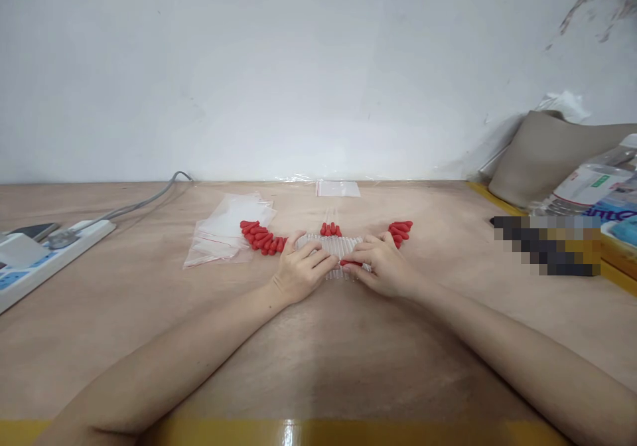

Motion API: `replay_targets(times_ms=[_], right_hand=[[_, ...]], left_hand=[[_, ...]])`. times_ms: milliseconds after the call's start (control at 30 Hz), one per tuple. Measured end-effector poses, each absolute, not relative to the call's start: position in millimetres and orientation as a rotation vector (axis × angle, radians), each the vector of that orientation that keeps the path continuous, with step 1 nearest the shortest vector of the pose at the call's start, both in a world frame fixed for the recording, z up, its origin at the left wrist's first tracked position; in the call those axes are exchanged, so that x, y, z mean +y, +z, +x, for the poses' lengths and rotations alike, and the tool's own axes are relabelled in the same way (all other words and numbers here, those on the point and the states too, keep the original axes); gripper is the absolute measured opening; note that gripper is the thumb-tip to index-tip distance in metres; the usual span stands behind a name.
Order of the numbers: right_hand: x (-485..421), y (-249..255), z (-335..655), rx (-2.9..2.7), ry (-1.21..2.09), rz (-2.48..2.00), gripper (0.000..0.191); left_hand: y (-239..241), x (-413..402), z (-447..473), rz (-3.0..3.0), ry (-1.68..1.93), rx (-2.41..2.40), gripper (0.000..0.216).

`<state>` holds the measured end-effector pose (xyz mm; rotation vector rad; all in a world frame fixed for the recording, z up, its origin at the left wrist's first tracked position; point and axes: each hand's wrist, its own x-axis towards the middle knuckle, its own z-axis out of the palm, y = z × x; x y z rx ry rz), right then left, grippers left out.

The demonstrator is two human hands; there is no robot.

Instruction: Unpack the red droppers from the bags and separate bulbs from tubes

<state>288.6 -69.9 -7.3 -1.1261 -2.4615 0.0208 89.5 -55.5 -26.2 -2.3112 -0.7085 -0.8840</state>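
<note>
A row of clear glass droppers with red rubber bulbs point(332, 245) lies across the middle of the wooden table point(318, 360). My left hand point(298, 270) rests on the left part of the row, fingers curled over the clear tubes. My right hand point(381, 263) lies on the right part, its fingers pinched around a red-tipped dropper point(350, 263) at the near edge. More red bulbs stick out to the left point(261, 237), to the right point(401, 231) and behind the row point(330, 229).
A stack of clear zip bags point(226, 233) lies left of the droppers, one more bag point(338, 188) by the wall. A white power strip point(47, 257) with a grey cable sits at far left. Bottles and a grey pouch point(557, 150) crowd the right edge.
</note>
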Motion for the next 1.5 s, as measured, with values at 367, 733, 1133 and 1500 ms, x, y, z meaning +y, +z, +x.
replay_targets(times_ms=[367, 733, 1133, 1500], right_hand=[[-69, -11, 292, -2.453, -0.163, -1.046, 0.028], [-72, -22, 289, -2.38, -0.524, -1.077, 0.032], [-69, -18, 298, -2.305, -0.335, -1.104, 0.024], [-71, -14, 288, -2.291, -0.444, -0.967, 0.023]], left_hand=[[-23, -62, 92, -2.406, -0.831, -0.794, 0.017], [-20, -65, 97, -2.507, -0.886, -1.02, 0.022], [-16, -63, 95, -2.533, -0.849, -1.116, 0.031], [-18, -64, 97, -2.405, -0.858, -1.027, 0.025]])
